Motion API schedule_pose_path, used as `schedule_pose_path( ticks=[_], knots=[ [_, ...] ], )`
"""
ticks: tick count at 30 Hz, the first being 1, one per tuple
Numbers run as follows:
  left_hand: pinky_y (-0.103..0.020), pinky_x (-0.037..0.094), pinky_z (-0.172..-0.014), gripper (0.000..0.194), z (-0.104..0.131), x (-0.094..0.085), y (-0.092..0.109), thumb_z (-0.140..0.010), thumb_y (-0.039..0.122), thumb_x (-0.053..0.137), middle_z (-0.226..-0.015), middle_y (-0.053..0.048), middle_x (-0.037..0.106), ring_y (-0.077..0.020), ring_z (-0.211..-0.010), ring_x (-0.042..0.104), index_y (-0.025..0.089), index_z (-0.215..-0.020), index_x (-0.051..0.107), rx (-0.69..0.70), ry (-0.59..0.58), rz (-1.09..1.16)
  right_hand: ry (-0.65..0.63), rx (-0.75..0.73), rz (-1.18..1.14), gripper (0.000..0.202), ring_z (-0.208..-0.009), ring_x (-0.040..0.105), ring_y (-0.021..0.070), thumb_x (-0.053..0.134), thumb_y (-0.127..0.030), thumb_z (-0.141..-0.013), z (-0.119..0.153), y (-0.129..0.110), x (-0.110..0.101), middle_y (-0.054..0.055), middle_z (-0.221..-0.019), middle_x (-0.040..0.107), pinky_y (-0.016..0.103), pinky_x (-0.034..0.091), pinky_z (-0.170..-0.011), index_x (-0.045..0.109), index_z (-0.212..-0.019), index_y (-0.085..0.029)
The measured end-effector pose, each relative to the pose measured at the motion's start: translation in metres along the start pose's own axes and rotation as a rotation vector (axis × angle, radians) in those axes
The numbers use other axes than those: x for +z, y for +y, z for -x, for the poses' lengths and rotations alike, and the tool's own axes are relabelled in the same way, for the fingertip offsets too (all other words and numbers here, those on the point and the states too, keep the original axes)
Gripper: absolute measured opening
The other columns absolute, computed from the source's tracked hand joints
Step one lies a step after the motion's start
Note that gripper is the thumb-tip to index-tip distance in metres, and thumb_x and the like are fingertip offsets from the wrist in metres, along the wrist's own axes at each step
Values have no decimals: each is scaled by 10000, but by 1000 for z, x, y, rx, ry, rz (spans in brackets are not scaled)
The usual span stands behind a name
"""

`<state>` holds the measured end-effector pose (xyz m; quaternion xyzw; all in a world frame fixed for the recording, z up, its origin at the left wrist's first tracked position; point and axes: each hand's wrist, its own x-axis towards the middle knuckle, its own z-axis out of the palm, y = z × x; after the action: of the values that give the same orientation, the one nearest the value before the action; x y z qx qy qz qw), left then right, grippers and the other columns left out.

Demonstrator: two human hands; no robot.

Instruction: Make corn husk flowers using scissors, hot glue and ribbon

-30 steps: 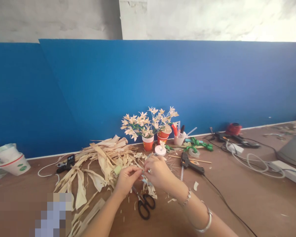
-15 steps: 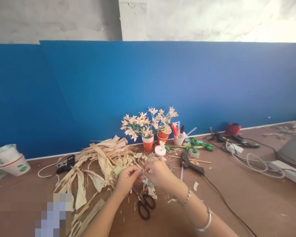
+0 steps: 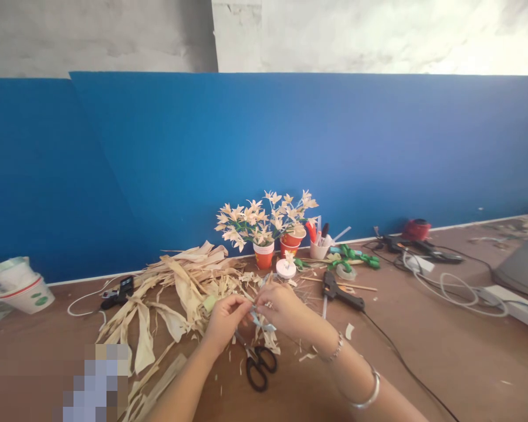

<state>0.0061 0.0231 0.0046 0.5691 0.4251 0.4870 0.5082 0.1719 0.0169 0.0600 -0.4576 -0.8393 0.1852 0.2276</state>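
Left hand: Pinched pale blue strip between thumb and forefinger, tips pressed together, just beside the opposite fingers.
Right hand: Curled close above the strip, fingertips partly hidden; could not tell apart from clamped. Wore bead bracelet and silver bangle farther up the arm.
Blue strip: Slanted from the left fingertips toward four o'clock, partly beneath the right hand.
Scissors: Lay at six o'clock from the hands on brown table, black handles nearest the camera.
Dried husks: Sprawled in a heap from nine to eleven o'clock.
Pale flowers: Stood at twelve o'clock in red paper cups, before blue partition.
White disc: Sat at one o'clock, topped with a single bloom.
Glue gun: Rested at three o'clock, trailing a black cord toward four.
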Motion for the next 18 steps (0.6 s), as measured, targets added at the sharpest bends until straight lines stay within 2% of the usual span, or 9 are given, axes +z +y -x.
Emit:
schedule_pose_path(
  ticks=[6,9,11,15,18],
  knots=[
    [-229,430,-505,217,0,0,-2,-711,357,620,-515,11,599,-121,-486,536,152,-639,605,38,-22,-21,-33,6,-7,183,-763,558,145,503,-101,-734,0,1,0,17,-755,647,248,338,-713,651,-662,-181],
    [-223,420,-495,222,0,1,-2,-706,361,621,-497,19,581,-116,-475,523,152,-635,602,30,16,-17,40,44,-8,92,-794,555,162,575,-167,-702,-1,1,6,15,-794,648,274,331,-740,656,-734,-194],
    [-219,412,-490,226,0,0,-3,-704,362,623,-494,19,578,-113,-472,519,150,-630,601,28,29,-14,113,72,12,113,-827,549,181,642,-202,-652,-2,0,11,17,-816,644,292,321,-754,648,-764,-193],
    [-222,407,-492,225,-2,0,-3,-695,360,630,-475,15,584,-113,-459,514,149,-620,607,23,29,-20,184,62,68,45,-840,543,181,633,-131,-649,-5,1,18,17,-794,641,303,299,-756,624,-658,-175],
    [-228,399,-472,225,-2,1,-1,-678,364,639,-460,7,593,-117,-435,504,149,-616,623,-5,29,-28,186,34,54,85,-840,547,175,599,-104,-679,-5,4,18,19,-805,649,304,294,-756,622,-636,-173]
  ],
)
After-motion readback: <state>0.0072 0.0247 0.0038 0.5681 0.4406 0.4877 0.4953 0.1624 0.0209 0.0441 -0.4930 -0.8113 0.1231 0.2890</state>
